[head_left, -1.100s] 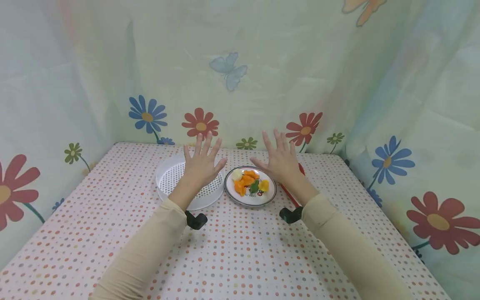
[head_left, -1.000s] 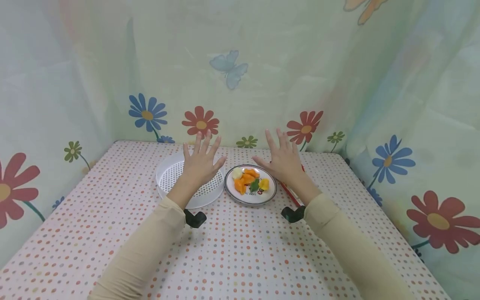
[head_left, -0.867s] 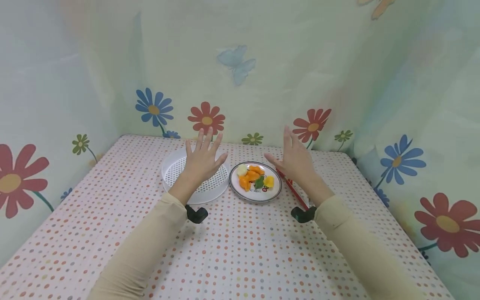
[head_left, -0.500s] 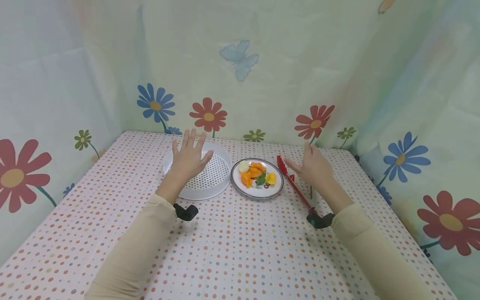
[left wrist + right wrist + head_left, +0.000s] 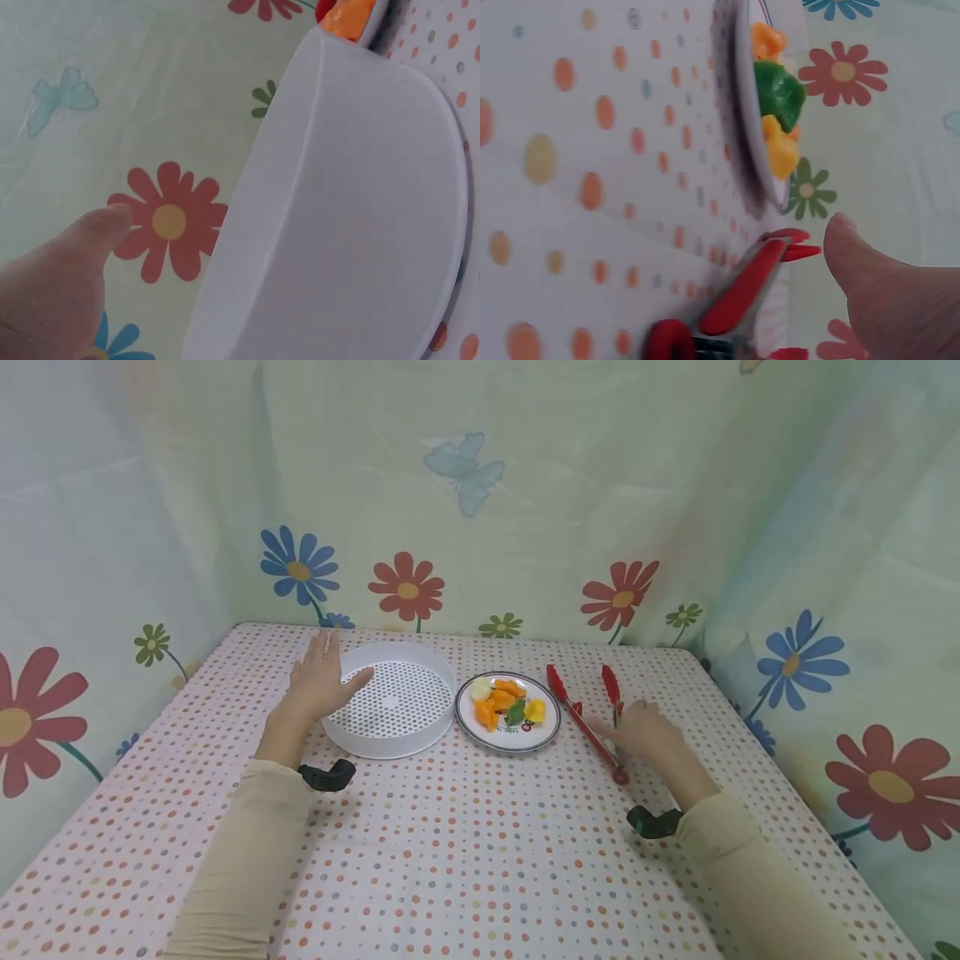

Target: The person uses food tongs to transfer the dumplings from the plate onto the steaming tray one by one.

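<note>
My left hand (image 5: 318, 681) is at the left side of a round white perforated basket (image 5: 393, 743), fingers straight and thumb held out over its rim. In the left wrist view, the thumb (image 5: 82, 255) stands apart from the basket's wall (image 5: 352, 202). My right hand (image 5: 643, 733) hovers at the red tongs (image 5: 588, 731), which lie spread on the table with their tips pointing away. Its far fingers are partly hidden in the head view; the right wrist view shows only the thumb (image 5: 862, 262), beside the tongs (image 5: 746, 289). Neither hand visibly holds anything.
Between basket and tongs sits a dark-rimmed white plate (image 5: 498, 743) bearing orange, yellow, green and pale vegetable-like pieces. A dotted cloth (image 5: 450, 860) covers the table. Flowered curtains (image 5: 525, 510) enclose the back and sides. Black wrist mounts (image 5: 327, 775) sit below both hands.
Both hands began raised and spread over the basket and plate. The left has moved left to the basket's side; the right has moved right and lowered to the tongs.
</note>
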A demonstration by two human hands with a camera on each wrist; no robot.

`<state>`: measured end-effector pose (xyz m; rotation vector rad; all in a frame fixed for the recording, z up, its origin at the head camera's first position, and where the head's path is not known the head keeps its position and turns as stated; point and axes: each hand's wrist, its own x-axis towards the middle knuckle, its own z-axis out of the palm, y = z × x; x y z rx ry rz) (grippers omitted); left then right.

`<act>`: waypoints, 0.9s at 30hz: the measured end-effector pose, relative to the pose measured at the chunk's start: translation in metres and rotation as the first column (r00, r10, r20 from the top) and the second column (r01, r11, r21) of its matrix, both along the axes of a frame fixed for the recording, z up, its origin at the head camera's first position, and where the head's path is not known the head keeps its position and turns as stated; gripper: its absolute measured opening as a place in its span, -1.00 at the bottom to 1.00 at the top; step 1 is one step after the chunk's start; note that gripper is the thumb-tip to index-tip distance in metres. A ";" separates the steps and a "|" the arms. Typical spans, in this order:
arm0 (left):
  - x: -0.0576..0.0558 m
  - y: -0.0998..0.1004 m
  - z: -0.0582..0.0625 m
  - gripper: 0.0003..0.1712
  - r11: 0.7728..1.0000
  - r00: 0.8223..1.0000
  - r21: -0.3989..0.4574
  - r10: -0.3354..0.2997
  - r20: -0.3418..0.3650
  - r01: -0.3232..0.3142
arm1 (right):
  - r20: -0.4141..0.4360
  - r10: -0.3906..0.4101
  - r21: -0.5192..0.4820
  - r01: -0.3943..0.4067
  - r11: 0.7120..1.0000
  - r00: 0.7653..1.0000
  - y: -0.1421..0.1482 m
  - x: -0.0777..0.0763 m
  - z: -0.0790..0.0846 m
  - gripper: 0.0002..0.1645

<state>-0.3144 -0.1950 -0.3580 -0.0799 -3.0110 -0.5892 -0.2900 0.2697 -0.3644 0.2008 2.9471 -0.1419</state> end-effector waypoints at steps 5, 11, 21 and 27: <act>0.002 -0.015 -0.006 0.29 0.997 0.982 0.065 -0.049 0.181 0.038 | 0.026 -0.055 -0.065 0.056 0.996 0.998 0.002 0.001 -0.018 0.38; -0.001 -0.028 -0.018 0.35 0.982 0.944 0.176 -0.115 0.308 0.062 | -0.013 -0.121 -0.106 0.119 0.987 0.993 -0.005 0.004 -0.033 0.39; 0.005 -0.038 -0.022 0.34 0.941 0.917 0.312 -0.234 0.323 0.131 | -0.119 -0.175 -0.094 0.164 0.982 0.977 -0.018 -0.009 -0.048 0.35; 0.004 -0.044 -0.025 0.43 0.915 0.908 0.366 -0.289 0.302 0.169 | -0.186 -0.211 -0.086 0.198 0.976 0.959 -0.021 -0.014 -0.052 0.24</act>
